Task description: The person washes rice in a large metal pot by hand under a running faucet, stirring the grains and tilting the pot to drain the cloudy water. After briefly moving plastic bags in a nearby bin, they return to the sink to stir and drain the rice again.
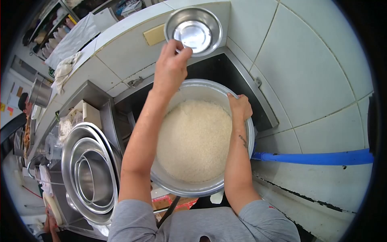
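Note:
A large round metal pot (193,191) full of white rice (193,141) stands in front of me, over the dark surface. My right hand (240,106) is closed on the pot's rim at the right, with the thumb over the edge. Beyond the pot, my left hand (174,62) is raised with bent fingers pinching the near rim of a shiny steel bowl (213,29). The inside of that bowl faces me, and no rice shows in it. My left forearm passes over the left side of the pot.
Nested steel basins (71,169) sit at the left by the sink. A blue pipe (314,157) runs along the right from the pot's side. White tiles (306,68) wall the right. Another person's hands (50,224) show at the lower left.

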A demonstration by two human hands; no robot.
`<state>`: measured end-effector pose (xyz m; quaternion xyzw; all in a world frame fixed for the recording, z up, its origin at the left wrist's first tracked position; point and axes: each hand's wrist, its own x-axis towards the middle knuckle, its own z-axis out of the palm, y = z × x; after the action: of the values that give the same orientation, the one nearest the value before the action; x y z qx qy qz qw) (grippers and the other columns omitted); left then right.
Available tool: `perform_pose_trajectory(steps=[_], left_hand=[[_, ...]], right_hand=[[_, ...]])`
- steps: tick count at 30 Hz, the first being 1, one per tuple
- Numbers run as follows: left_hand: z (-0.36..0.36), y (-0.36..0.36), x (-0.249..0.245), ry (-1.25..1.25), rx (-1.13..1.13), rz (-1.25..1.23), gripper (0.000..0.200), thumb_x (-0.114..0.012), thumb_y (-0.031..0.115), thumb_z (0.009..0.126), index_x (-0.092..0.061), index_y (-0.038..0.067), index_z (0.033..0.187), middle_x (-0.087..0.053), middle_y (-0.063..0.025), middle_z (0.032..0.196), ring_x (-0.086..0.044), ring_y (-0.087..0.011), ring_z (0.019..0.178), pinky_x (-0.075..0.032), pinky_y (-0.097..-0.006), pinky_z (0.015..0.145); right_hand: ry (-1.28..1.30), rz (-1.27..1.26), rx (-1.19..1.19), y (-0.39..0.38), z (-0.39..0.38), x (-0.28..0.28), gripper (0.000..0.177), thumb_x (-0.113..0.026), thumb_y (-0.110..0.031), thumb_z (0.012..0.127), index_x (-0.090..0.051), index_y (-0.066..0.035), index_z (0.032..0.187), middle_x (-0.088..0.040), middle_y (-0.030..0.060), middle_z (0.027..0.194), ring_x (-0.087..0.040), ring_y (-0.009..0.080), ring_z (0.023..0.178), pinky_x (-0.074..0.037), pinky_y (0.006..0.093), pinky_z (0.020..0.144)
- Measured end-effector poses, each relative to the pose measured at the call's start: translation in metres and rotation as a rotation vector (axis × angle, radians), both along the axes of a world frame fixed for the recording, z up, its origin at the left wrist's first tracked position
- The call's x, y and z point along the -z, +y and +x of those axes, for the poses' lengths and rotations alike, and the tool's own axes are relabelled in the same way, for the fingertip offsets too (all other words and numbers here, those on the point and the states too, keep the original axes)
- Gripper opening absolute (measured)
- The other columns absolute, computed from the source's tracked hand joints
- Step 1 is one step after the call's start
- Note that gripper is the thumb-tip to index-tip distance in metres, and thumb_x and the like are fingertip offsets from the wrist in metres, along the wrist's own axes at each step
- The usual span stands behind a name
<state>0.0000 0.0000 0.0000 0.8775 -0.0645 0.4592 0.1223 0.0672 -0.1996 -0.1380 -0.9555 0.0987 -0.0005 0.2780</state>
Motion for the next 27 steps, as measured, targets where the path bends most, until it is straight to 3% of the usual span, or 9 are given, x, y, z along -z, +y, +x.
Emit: perform_pose_trajectory(steps=[4, 6, 11, 13, 15, 17, 21, 25, 27], left_hand=[[0.035, 0.055, -0.039, -0.201, -0.044, -0.015, 0.008, -0.056, 0.001, 0.073, -0.058, 0.005, 0.079, -0.051, -0.0145, 0.08, -0.053, -0.0336, 0.078, -0.045, -0.0406, 0.065], [0.043, 0.076, -0.067, -0.121, -0.374, 0.014, 0.015, -0.059, 0.009, 0.075, -0.058, 0.003, 0.088, -0.055, -0.0139, 0.086, -0.055, -0.031, 0.084, -0.045, -0.0378, 0.068], [0.078, 0.153, -0.081, 0.05, -0.532, 0.052, 0.027, -0.061, 0.02, 0.074, -0.058, 0.005, 0.095, -0.057, -0.0157, 0.094, -0.054, -0.0329, 0.089, -0.043, -0.0406, 0.077], [0.087, 0.162, -0.087, 0.129, -0.548, -0.033, 0.05, -0.053, 0.018, 0.079, -0.032, 0.012, 0.124, -0.046, -0.0203, 0.118, -0.051, -0.0347, 0.104, -0.044, -0.0418, 0.084], [0.083, 0.164, -0.085, 0.002, -0.539, 0.018, 0.048, -0.052, 0.018, 0.08, -0.032, 0.011, 0.123, -0.046, -0.0206, 0.115, -0.051, -0.0344, 0.102, -0.044, -0.0416, 0.083], [0.053, 0.125, -0.084, -0.331, -0.492, 0.208, 0.022, -0.058, 0.02, 0.075, -0.06, 0.004, 0.09, -0.059, -0.0168, 0.086, -0.056, -0.0321, 0.083, -0.044, -0.0399, 0.073], [0.004, 0.06, -0.004, 0.361, -0.443, -0.33, 0.02, -0.05, 0.013, 0.078, -0.061, -0.001, 0.069, -0.06, -0.0231, 0.073, -0.059, -0.0389, 0.069, -0.047, -0.0451, 0.063], [-0.001, 0.043, 0.144, 1.34, -0.159, -0.268, 0.036, -0.053, 0.024, 0.077, -0.059, -0.005, 0.098, -0.061, -0.0231, 0.096, -0.059, -0.0363, 0.091, -0.046, -0.0444, 0.081], [-0.006, 0.045, 0.216, 1.224, -0.146, -0.326, 0.047, -0.053, 0.035, 0.079, -0.058, -0.007, 0.101, -0.057, -0.0252, 0.106, -0.055, -0.0365, 0.101, -0.041, -0.0418, 0.089]], right_hand=[[0.021, 0.018, 0.042, 0.003, 0.002, -0.007, 0.049, -0.061, -0.051, 0.07, -0.067, -0.009, 0.094, -0.066, 0.0134, 0.091, -0.062, 0.031, 0.088, -0.047, 0.0392, 0.075], [0.037, 0.03, 0.065, 0.004, 0.0, -0.008, 0.048, -0.061, -0.051, 0.07, -0.067, -0.01, 0.094, -0.066, 0.0131, 0.091, -0.062, 0.0306, 0.088, -0.047, 0.039, 0.076], [0.055, 0.068, 0.07, 0.001, 0.002, -0.009, 0.046, -0.062, -0.051, 0.07, -0.067, -0.011, 0.092, -0.066, 0.0126, 0.091, -0.062, 0.0294, 0.089, -0.047, 0.0383, 0.077], [0.07, 0.085, 0.073, -0.001, 0.004, -0.007, 0.045, -0.062, -0.05, 0.07, -0.067, -0.011, 0.091, -0.066, 0.012, 0.091, -0.062, 0.029, 0.089, -0.046, 0.038, 0.077], [0.095, 0.103, 0.067, -0.003, 0.006, -0.005, 0.045, -0.063, -0.051, 0.069, -0.067, -0.012, 0.092, -0.066, 0.0111, 0.091, -0.062, 0.0282, 0.089, -0.046, 0.0375, 0.078], [0.127, 0.124, 0.055, -0.005, 0.009, -0.003, 0.047, -0.063, -0.052, 0.068, -0.067, -0.012, 0.093, -0.066, 0.0101, 0.091, -0.062, 0.0271, 0.09, -0.045, 0.0369, 0.078], [0.136, 0.13, 0.057, -0.004, 0.011, -0.004, 0.046, -0.063, -0.051, 0.069, -0.067, -0.011, 0.091, -0.066, 0.0099, 0.089, -0.062, 0.0274, 0.089, -0.045, 0.0368, 0.078], [0.141, 0.135, 0.055, -0.006, 0.011, -0.005, 0.046, -0.063, -0.051, 0.068, -0.067, -0.011, 0.091, -0.066, 0.0102, 0.09, -0.062, 0.0276, 0.089, -0.045, 0.0368, 0.079], [0.139, 0.14, 0.049, -0.006, 0.01, -0.004, 0.045, -0.063, -0.05, 0.069, -0.067, -0.011, 0.09, -0.066, 0.0107, 0.09, -0.062, 0.028, 0.089, -0.045, 0.0371, 0.078]])
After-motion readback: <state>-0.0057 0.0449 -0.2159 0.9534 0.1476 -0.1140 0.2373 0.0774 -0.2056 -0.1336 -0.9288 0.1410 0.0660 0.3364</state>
